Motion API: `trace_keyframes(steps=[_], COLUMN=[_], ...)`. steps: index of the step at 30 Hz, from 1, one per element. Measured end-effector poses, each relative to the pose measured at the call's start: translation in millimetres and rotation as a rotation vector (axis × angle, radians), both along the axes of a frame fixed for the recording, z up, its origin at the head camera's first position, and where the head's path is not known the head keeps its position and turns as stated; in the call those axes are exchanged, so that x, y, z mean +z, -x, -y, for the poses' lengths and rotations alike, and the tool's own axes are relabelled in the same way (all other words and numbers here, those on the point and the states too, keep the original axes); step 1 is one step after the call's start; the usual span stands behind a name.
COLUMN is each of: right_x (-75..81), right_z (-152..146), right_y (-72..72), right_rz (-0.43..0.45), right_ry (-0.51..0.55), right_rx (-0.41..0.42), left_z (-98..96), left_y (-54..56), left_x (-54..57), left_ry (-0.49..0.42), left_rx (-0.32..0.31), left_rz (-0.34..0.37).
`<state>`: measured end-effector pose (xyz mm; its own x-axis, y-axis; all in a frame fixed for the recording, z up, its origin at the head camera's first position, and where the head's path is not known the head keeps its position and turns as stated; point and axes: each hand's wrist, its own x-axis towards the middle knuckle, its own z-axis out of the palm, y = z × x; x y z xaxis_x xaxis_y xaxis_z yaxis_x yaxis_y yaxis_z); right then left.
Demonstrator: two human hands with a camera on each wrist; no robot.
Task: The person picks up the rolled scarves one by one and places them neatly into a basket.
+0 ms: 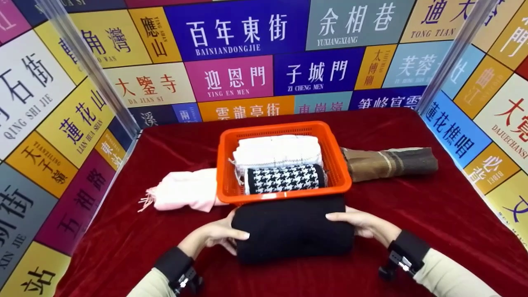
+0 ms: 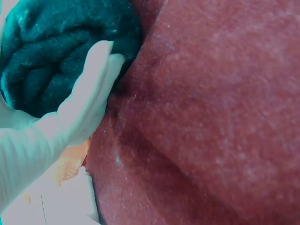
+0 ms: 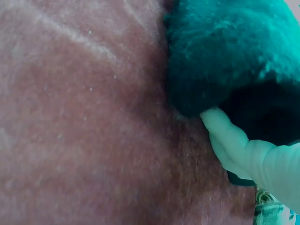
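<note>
A thick black cloth roll (image 1: 293, 231) lies crosswise just in front of the orange basket (image 1: 222, 165). My left hand (image 1: 218, 233) grips its left end, thumb on the upper side and fingers around the end. At the opposite end my right hand (image 1: 361, 220) holds the roll the same way. In the left wrist view, the roll's folded end (image 2: 51, 70) shows beside the fingers. The right wrist view has the roll (image 3: 225, 51) looking fuzzy, with fingers (image 3: 229, 133) at its lower edge. Inside the basket are a white rolled cloth (image 1: 278, 148) and a black-and-white houndstooth roll (image 1: 286, 179).
A pink fringed scarf (image 1: 185, 189) lies left of the basket, touching it. To the right lies a brown and grey rolled cloth (image 1: 390, 163). Dark red velvet (image 1: 156, 243) covers the table. Panels with printed street names (image 1: 231, 78) enclose the back and sides.
</note>
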<state>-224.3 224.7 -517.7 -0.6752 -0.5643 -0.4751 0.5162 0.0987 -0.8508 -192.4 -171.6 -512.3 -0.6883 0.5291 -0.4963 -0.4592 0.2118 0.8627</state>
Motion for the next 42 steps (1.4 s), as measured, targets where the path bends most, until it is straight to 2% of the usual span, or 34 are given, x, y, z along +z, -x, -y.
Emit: trace_keyframes(steps=[3, 6, 10, 13, 15, 20, 24, 30, 35, 38, 42], right_x=[-2.2, -2.7, -2.0, -2.3, -3.1, -6.0, -7.0, -5.3, -8.3, -12.1, -11.2], right_z=[3, 5, 5, 1, -1, -4, -2, 0, 6, 10, 11], right_y=[0.8, 1.0, 1.5, 2.3, 2.2, 0.9, -0.2, -0.4, -1.9, -5.2, -10.1], right_rz=[0.003, -0.012, -0.109, -0.157, -0.142, -0.088, -0.077, -0.038, -0.024, -0.012, -0.004], right_ry=[0.021, 0.012, -0.014, -0.025, -0.026, 0.001, 0.029, 0.019, -0.023, -0.018, 0.004], right_rx=[-0.001, -0.044, -0.136, -0.162, -0.137, -0.001, 0.057, 0.094, 0.019, -0.04, -0.076], left_z=[-0.7, -0.1, 1.9, 3.4, 3.8, 3.4, 1.1, -4.7, -10.0, -10.9, -11.4], left_y=[0.9, 0.7, -0.4, -0.6, -0.8, -1.0, -0.8, 0.7, 2.2, 1.7, -0.2], left_x=[-0.6, -1.4, -3.7, -6.1, -7.5, -11.3, -13.1, -10.2, -9.6, -11.9, -9.9], left_ry=[0.006, 0.024, 0.008, -0.021, -0.033, -0.026, 0.001, 0.06, 0.096, 0.09, 0.087], left_rx=[0.02, 0.035, 0.031, 0.011, -0.014, -0.044, -0.017, 0.044, 0.081, 0.091, 0.089], left_rz=[-0.033, -0.062, -0.074, -0.089, -0.11, -0.155, -0.163, -0.096, -0.08, -0.103, -0.156])
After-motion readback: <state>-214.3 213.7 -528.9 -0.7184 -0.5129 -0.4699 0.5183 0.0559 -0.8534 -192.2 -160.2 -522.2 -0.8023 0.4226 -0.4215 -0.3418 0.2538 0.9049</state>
